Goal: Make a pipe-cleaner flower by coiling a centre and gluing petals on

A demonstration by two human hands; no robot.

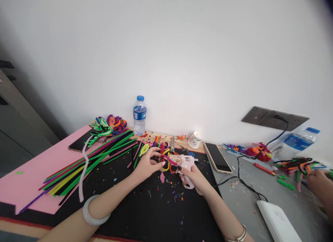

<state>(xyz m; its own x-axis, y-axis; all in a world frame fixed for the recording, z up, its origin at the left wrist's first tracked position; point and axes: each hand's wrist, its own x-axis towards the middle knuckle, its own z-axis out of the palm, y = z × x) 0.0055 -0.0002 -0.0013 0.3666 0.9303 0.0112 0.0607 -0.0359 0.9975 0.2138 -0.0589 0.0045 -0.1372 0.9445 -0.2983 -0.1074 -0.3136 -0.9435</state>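
My right hand [195, 177] is wrapped around the handle of a pale pink and white hot glue gun [189, 163], its nozzle side turned left toward my other hand. My left hand [148, 163] has its fingers curled in a pinch at one end of a bent crimson pipe cleaner [170, 160], which reaches across to the front of the glue gun. Whether the nozzle touches it, I cannot tell. Behind and beneath lie more bent pipe cleaners in yellow, orange and red, partly hidden by my fingers. A small pink loop [162, 177] rests on the black mat [145, 214].
Long straight pipe cleaners [85, 169] and a pipe-cleaner bunch [106, 125] lie left on pink board [15, 179]. A water bottle [139, 117], scissors [172, 144], paper cup [195, 140] and phone [218, 158] stand behind. A cable [241, 179] and another person's hand [319, 183] are right.
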